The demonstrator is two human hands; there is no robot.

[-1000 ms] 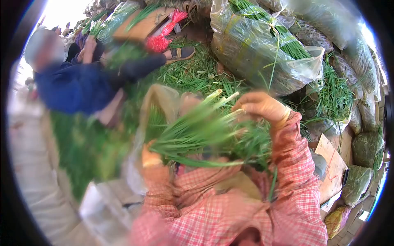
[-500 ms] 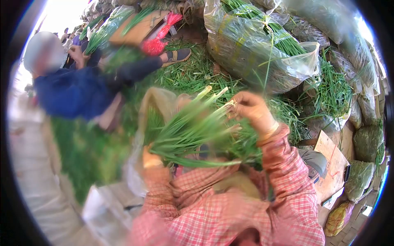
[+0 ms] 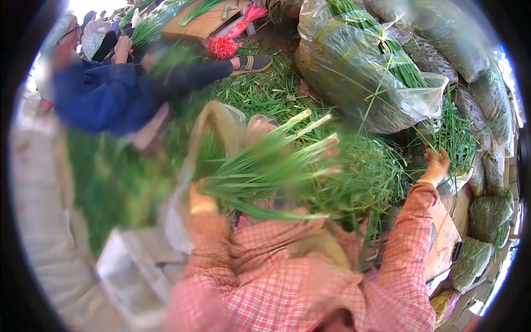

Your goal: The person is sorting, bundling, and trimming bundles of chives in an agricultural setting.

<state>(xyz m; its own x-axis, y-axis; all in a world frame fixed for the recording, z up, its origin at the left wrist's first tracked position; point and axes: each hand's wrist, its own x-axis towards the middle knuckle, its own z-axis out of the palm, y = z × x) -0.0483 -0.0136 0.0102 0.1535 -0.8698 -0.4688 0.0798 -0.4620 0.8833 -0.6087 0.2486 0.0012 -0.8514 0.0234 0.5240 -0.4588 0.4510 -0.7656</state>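
Observation:
My left hand (image 3: pixel 202 198) is closed round the leafy end of a bunch of green chives (image 3: pixel 260 169), held over my lap. The pale cut ends of the bunch point up and to the right, and the leaves are partly blurred. Stretched far to the right, my right hand (image 3: pixel 435 166) has its fingers apart beside a heap of loose green leaves (image 3: pixel 454 133). Thin leaves pass close to its fingertips, and I see nothing firmly gripped there. An open plastic sack (image 3: pixel 213 117) with green leaves inside stands just beyond my left hand.
A big clear plastic bag (image 3: pixel 337 72) of tied chives stands ahead on the right. Leaf scraps (image 3: pixel 276 91) cover the ground. Another person in a blue top (image 3: pixel 105 99) sits at left, near red string (image 3: pixel 224 47). Stuffed sacks (image 3: pixel 487 94) line the right side.
My right hand has left the pale ends of the chives and swung out to the right, its fingers spreading. My left hand keeps the bunch in nearly the same place. The view has shifted slightly.

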